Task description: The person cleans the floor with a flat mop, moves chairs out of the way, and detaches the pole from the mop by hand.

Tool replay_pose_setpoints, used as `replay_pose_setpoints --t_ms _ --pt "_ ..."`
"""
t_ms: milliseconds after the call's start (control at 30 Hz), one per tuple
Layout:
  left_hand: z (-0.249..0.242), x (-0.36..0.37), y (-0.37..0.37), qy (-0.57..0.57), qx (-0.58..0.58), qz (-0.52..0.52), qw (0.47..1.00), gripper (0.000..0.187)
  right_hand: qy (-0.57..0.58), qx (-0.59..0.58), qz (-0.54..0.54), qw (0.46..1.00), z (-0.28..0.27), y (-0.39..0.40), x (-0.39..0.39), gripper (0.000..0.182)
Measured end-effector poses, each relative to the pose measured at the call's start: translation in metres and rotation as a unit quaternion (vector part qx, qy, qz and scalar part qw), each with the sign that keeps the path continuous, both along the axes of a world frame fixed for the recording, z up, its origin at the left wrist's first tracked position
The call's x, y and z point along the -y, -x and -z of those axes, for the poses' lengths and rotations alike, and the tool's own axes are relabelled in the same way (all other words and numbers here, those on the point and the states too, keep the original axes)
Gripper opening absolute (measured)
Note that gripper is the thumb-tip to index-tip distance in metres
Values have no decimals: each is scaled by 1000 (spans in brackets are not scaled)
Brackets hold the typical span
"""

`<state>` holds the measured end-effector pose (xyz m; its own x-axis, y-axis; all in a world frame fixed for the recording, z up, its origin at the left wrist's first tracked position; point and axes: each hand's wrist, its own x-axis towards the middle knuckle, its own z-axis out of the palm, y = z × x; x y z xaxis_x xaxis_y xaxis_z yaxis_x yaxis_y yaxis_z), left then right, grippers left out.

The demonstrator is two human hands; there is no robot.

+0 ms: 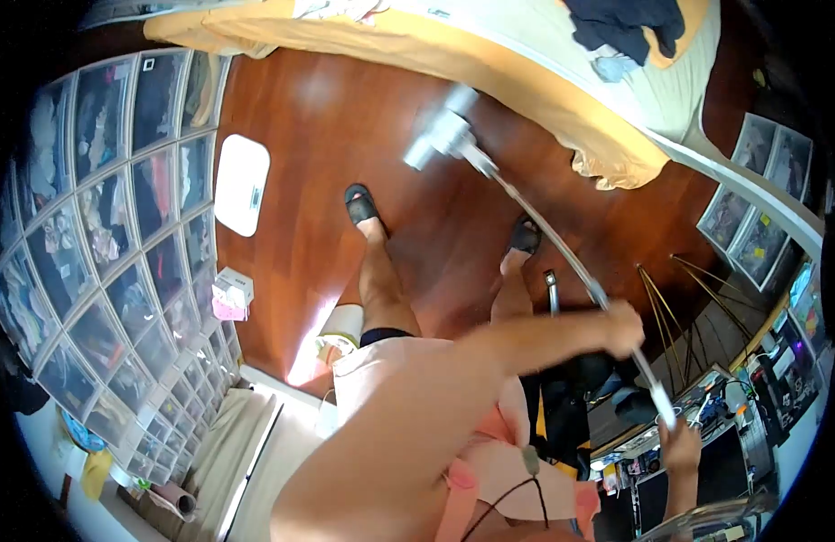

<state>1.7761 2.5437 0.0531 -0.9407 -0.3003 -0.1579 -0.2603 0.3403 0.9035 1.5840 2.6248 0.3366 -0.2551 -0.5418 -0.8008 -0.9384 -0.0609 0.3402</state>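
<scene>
Both hands closed round a long mop pole (562, 253), one above the other for leverage: left hand (623, 327) mid-shaft, right hand (677, 444) near the top end, lower right. Mop head (443, 137), blurred, sits on the wooden floor (291, 126) beside the bed (526, 63), upper centre.

The person wears a loose pale pink top (408, 379) and salmon-pink shorts (499, 470), with a dark hem edge (386, 336) showing at the thigh. Both arms are bare, without sleeves. Black open-toed slippers (359, 204) are on both feet. A thin dark cable (512, 497) with a small grey clip (530, 459) hangs at the waist.
</scene>
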Motion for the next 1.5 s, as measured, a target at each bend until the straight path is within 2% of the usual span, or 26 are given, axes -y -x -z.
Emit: replay_pose_setpoints --t_ms 33,67,100,133,200,233,267,333,400,467,533,567,667,767,833,867,900,933,1000,1100,1167,1267,1333,1367,1400,1500 --pt "-26 -19 39 -20 -18 20 999 19 44 -2 -44 998 -34 37 -35 44" --pt "-51 -40 71 -14 -57 23 998 18 31 -22 12 999 -71 54 -55 45" --pt "-76 -60 96 -8 -70 34 997 18 -6 -110 18 994 -105 46 -56 48" --pt "-94 -64 108 0 -84 45 995 19 -42 -196 23 979 -126 33 -58 51" --pt "-111 -65 121 -21 -132 88 987 22 -62 -230 12 971 -149 67 -83 54" --pt "-101 -87 155 -16 -131 67 989 31 -30 -218 -10 975 -154 73 -86 53" --pt "-96 -80 150 -17 -135 31 990 27 -12 -207 -34 978 -144 81 -80 45" --pt "-92 -59 126 -35 -143 -45 988 21 81 -137 -140 977 -127 110 -78 46" --pt "-71 -41 124 -21 -132 -74 988 19 4 -149 -33 988 -104 93 -30 47" --pt "-51 -34 98 -39 -127 -103 986 18 23 -120 -92 988 -79 66 -8 48" --pt "-30 -3 25 -8 -92 -83 992 21 7 -91 -57 994 -41 27 17 48" --pt "-14 11 -15 19 -88 -100 991 16 6 -86 -85 993 -16 28 20 49" --pt "43 43 -143 25 -23 -160 987 14 35 -9 -139 990 72 -89 65 51" --pt "79 84 -307 24 124 -170 977 17 59 88 -80 991 154 -250 116 53" --pt "125 96 -402 76 190 -204 958 18 92 157 -98 978 216 -328 130 59" --pt "154 101 -447 97 231 -208 946 19 74 150 -95 981 236 -380 141 62" --pt "152 113 -497 104 296 -175 933 21 68 184 -90 977 260 -425 148 66" --pt "180 117 -540 103 339 -175 919 22 16 199 -24 980 263 -481 166 65" --pt "155 137 -615 76 438 -227 867 26 27 223 -67 972 297 -549 175 62" --pt "170 146 -673 98 477 -221 845 24 53 265 -67 960 302 -600 184 60" --pt "169 144 -669 91 458 -223 856 23 37 263 -61 962 302 -594 181 60" --pt "180 125 -603 94 471 -215 850 22 55 264 -53 962 310 -526 158 57" --pt "156 120 -528 61 464 -177 866 29 28 218 -52 974 279 -462 153 58" --pt "168 108 -486 64 433 -190 879 29 17 211 -44 976 260 -421 150 59" --pt "155 102 -439 88 413 -117 899 28 9 204 -33 978 242 -378 144 60" --pt "106 72 -295 46 297 -103 948 24 5 113 -31 993 182 -243 103 63"
